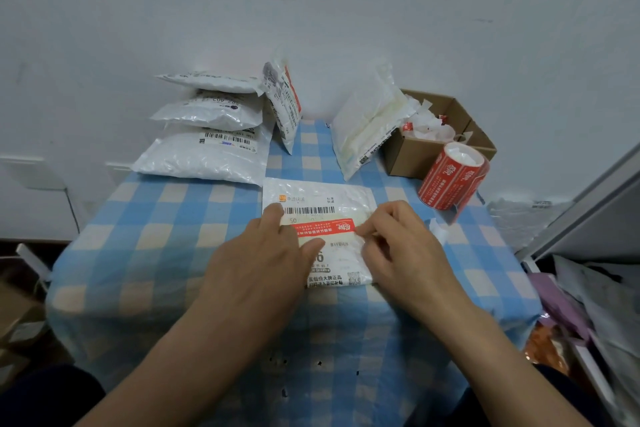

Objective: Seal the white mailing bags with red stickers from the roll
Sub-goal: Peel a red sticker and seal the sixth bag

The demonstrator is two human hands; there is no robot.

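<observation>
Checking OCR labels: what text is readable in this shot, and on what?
"申通快递": front bag, by its logo.
"50": same bag, under the barcode.
"6": same bag, by the left hand, partly covered.
Too blurred to read: red sticker, sticker roll, stacked bags.

home packing corner by the looks of it, blue checked tablecloth (pixel 166 218) right up against a scuffed white wall (pixel 346 10), stuffed mailing bags (pixel 207 156) piled at 11 o'clock, scrap-filled cardboard box (pixel 412 158) and sticker roll (pixel 450 180) at 1 o'clock
</observation>
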